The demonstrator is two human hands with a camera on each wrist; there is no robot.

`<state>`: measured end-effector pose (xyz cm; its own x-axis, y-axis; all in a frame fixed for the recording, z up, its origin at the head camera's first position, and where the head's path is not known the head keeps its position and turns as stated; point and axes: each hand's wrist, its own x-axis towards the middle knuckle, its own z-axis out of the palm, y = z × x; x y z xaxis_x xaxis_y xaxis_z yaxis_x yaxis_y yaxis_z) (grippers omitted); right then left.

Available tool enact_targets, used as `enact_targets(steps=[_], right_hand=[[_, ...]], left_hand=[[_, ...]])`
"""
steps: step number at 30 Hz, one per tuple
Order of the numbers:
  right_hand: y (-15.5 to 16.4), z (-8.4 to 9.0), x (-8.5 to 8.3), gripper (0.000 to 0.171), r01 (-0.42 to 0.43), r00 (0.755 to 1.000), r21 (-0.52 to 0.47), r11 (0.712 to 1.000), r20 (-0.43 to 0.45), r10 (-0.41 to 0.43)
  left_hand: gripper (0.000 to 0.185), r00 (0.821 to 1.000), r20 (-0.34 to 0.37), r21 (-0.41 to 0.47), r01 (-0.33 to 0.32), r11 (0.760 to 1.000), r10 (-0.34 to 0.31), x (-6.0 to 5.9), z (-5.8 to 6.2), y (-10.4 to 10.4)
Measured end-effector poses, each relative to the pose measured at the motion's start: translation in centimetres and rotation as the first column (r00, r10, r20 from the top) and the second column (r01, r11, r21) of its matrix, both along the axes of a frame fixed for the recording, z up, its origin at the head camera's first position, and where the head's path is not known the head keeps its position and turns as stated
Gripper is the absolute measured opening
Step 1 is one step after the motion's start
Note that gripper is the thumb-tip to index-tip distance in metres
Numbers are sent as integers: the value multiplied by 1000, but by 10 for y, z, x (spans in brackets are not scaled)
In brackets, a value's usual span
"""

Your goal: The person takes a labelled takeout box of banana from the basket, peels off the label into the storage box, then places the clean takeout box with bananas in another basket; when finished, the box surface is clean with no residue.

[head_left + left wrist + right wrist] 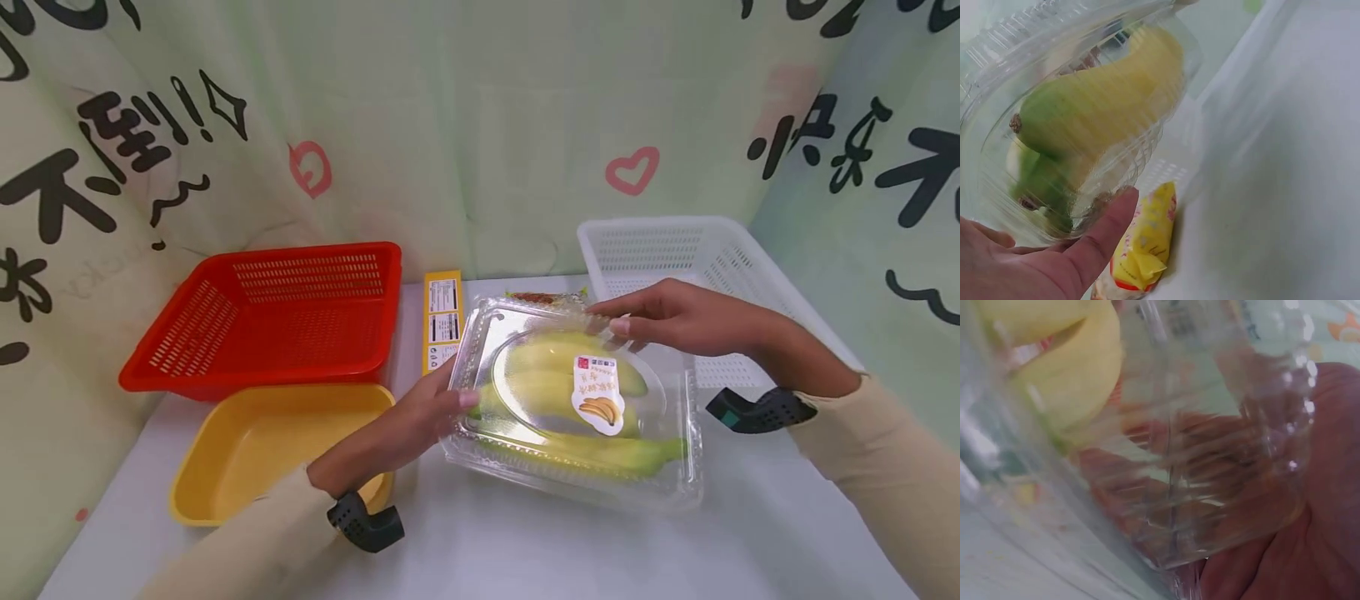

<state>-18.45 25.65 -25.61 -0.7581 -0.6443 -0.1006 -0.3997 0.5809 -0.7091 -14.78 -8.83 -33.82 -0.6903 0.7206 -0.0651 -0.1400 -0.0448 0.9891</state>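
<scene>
A clear plastic clamshell box of bananas (558,392), with a white banana label (598,396) on its lid, is held tilted above the table. My left hand (408,425) grips its left side, thumb on the lid's edge and fingers beneath, as the left wrist view shows of the hand (1066,262). At the far right corner my right hand (667,317) grips the box. Through the clear wall in the right wrist view, the fingers (1222,447) of that hand show behind the plastic. Yellow-green bananas (1094,103) lie inside.
Left stand a red basket (262,383) and, nearer, a yellow basin (191,467). A white basket (727,371) is at the back right. Behind the box are a yellow carton (442,312) and a partly hidden packet (543,297). A yellow package (1147,244) lies below the box.
</scene>
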Motion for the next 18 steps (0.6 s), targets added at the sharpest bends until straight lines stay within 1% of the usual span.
enact_targets(steps=[4,9,12,15,17,18], right_hand=[[-9,-4,1,40,-17,1000,-11,1000,8,17],[-19,-11,0,41,-41,998,-12,999,37,41],[-24,-18,-1,40,-52,998,-14,999,45,52],[-28,-25,-2,41,-61,997,-15,998,47,62],[-31,-30,-2,41,-73,996,-18,997,56,74],[-33,-32,-2,42,-77,994,-25,997,73,79]], left_hand=[[72,1000,-6,3,-16,1000,16,8,-5,-8],[71,999,-17,-38,-37,999,36,15,-10,-17],[70,999,-4,-75,-55,996,55,20,-14,-21],[71,997,13,-108,-76,991,77,26,-19,-25],[72,996,13,-110,-85,990,87,29,-24,-27],[72,996,11,-106,-87,991,88,31,-27,-27]])
